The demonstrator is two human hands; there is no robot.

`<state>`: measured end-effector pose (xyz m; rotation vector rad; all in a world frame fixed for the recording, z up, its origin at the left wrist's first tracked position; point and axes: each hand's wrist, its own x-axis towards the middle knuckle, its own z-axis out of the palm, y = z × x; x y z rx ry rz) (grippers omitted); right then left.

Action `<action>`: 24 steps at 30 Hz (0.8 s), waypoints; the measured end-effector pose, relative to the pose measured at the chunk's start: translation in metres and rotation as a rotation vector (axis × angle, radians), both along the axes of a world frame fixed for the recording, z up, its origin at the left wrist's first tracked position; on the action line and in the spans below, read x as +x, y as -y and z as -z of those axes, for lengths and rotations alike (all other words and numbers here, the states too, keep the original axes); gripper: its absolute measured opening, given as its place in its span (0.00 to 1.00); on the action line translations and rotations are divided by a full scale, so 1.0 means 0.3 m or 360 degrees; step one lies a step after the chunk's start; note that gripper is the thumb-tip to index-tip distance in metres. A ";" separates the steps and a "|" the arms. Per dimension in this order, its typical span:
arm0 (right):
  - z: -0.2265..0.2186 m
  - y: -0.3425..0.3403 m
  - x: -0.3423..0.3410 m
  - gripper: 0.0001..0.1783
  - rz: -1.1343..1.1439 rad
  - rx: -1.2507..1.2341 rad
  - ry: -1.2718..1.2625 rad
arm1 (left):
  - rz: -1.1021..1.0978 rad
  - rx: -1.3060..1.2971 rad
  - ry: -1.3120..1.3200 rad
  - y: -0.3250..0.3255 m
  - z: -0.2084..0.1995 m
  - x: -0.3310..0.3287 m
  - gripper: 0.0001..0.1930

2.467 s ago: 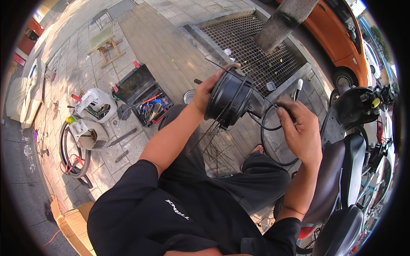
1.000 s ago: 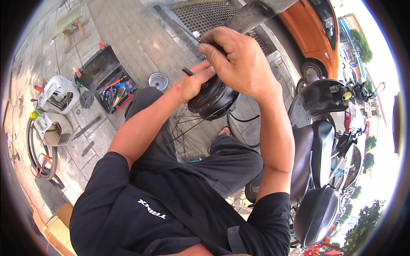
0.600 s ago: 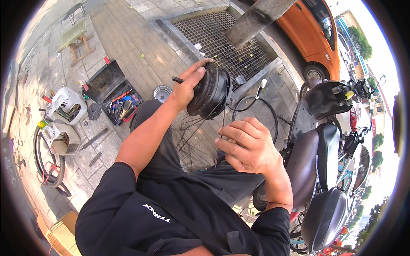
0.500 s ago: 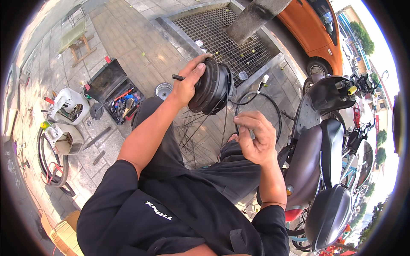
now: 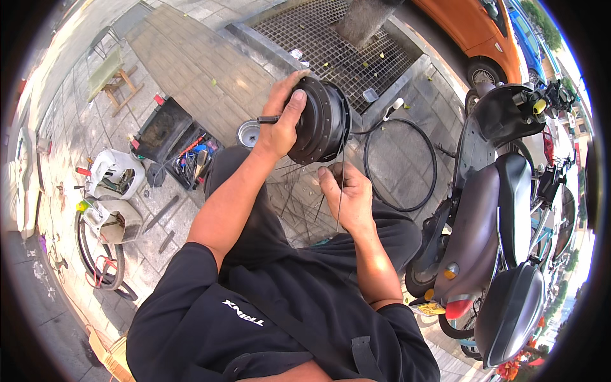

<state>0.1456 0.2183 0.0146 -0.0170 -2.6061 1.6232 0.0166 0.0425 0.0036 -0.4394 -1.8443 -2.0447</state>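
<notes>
My left hand [image 5: 280, 121] is wrapped round the side of a black wheel hub motor [image 5: 318, 121], holding it up above my lap. A short axle [image 5: 267, 120] sticks out beside that hand, and a cable leaves the hub's far side. Just below the hub is my right hand [image 5: 349, 194], thumb and fingers drawn together round a thin metal spoke [image 5: 340, 207] that hangs from the rim. Its fingertips are partly hidden. More loose spokes [image 5: 294, 197] dangle beneath the hub, between my knees.
At the left lie an open black toolbox [image 5: 167, 130], cut-open white plastic jugs [image 5: 114, 172] and a bicycle tyre [image 5: 86, 248]. A metal bowl [image 5: 249, 134] sits near my left wrist. To the right are a looped black cable [image 5: 435, 172] and a parked scooter [image 5: 477, 216].
My right hand has moved left and up to the underside of the hub, and its fingers have closed on a spoke. The left hand still holds the hub motor.
</notes>
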 end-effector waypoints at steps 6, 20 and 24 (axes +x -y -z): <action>-0.053 -0.187 -0.023 0.24 -0.0719 -0.0299 0.0200 | 0.0001 0.0039 -0.0006 0.013 -0.013 0.006 0.23; 0.063 -0.104 -0.296 0.35 -0.0224 -0.1838 0.0781 | 0.0095 -0.0133 -0.0226 -0.062 -0.030 0.001 0.27; 0.092 -0.102 -0.353 0.36 -0.0236 -0.2422 0.0947 | 0.0162 -0.0242 -0.0258 -0.105 -0.025 0.003 0.29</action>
